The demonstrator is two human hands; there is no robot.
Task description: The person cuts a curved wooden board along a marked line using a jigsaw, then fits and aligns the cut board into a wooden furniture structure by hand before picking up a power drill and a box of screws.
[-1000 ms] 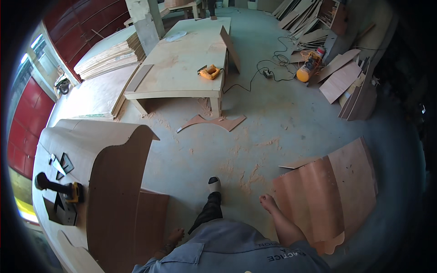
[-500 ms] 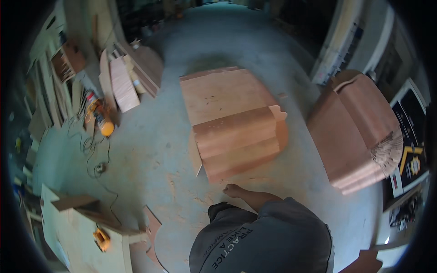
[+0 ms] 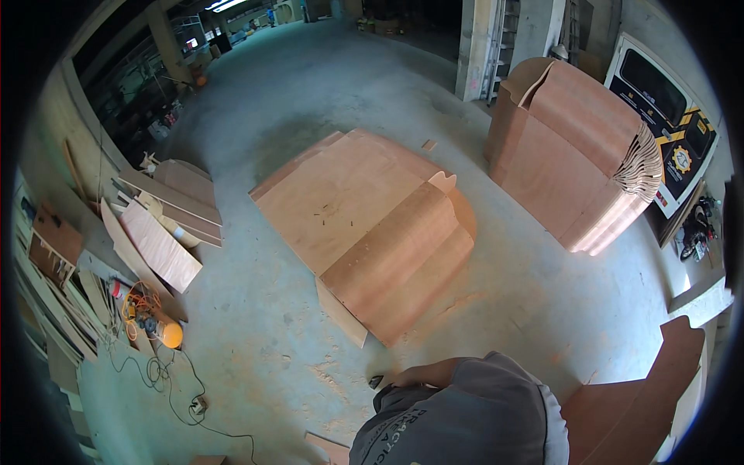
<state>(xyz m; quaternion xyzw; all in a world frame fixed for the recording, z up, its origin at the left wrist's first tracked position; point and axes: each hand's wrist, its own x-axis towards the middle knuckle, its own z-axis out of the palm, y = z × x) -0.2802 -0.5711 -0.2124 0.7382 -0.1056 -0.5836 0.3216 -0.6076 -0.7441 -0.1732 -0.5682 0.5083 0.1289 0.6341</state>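
Note:
My right arm comes out of a grey sleeve and hangs beside my dark shorts. My right hand [image 3: 399, 377] is small in view and partly behind the clothing, so its fingers cannot be made out. A small dark thing [image 3: 376, 381] shows at its tip; whether the hand holds it I cannot tell. Ahead on the floor lies a large brown plywood piece [image 3: 341, 217] with a flat top, a curved stepped side and a scalloped end panel. The hand is apart from its near corner. My left hand is out of view.
A stack of curved brown panels [image 3: 573, 155] stands at right, before a white vehicle door [image 3: 651, 85]. Bent brown boards [image 3: 635, 403] rise at lower right. At left are leaning planks [image 3: 163, 240], an orange-and-yellow tool [image 3: 167, 333] and a trailing cable [image 3: 198, 380]. Sawdust lies ahead.
The view has turned left to right and shifted; the pale bench at lower left has left the picture. More of the lower-right boards shows. My right hand appears nearer my shorts.

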